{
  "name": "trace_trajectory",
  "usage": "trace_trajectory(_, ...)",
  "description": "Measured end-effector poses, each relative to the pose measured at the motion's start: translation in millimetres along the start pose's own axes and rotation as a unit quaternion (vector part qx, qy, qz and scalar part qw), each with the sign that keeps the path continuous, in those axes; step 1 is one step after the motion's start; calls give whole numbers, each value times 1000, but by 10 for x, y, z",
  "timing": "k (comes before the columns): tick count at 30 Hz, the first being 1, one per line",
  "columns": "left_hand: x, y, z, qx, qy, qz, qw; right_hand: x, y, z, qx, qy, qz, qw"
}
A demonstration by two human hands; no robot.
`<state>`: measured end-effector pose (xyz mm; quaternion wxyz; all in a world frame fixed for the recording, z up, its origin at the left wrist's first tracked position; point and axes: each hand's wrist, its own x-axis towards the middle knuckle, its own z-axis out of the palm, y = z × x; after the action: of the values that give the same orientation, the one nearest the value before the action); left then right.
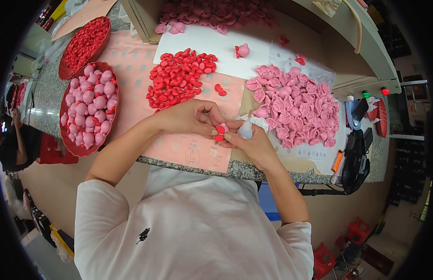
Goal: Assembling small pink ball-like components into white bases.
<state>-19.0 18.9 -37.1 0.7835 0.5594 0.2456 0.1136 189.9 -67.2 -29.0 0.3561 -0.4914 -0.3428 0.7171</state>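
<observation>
Close to the table's front edge, my left hand [192, 117] pinches a small pink figure with red feet [220, 132] between thumb and fingertips. My right hand [255, 145] meets it from the other side, its thumb at the red feet. Within the right hand's fingers sits a small whitish squeeze bottle [246, 130] with a thin tip pointing up, which looks like a glue bottle. Beyond my left hand lies a heap of small red foot-shaped pieces [179, 77], with a few loose red pieces [220, 90] beside it. A pile of pink moulded pieces [296, 109] spreads beyond my right hand.
At the left stand a red dish [68, 148] of pink-and-red figures and another red dish [62, 70] of red pieces. One figure [243, 50] rests on white paper under a cabinet-like box [382, 70] with buttons. An orange lighter-like object [337, 160] and black bag [355, 163] lie right.
</observation>
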Motion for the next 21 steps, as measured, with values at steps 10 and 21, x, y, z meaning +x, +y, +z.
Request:
trace_trajectory(10, 23, 32, 19, 2, 2, -9, 1000, -23, -15, -8, -25, 15, -17, 999)
trace_trajectory(21, 28, 29, 18, 5, 6, -14, 1000, -11, 2, -6, -31, 22, -23, 999)
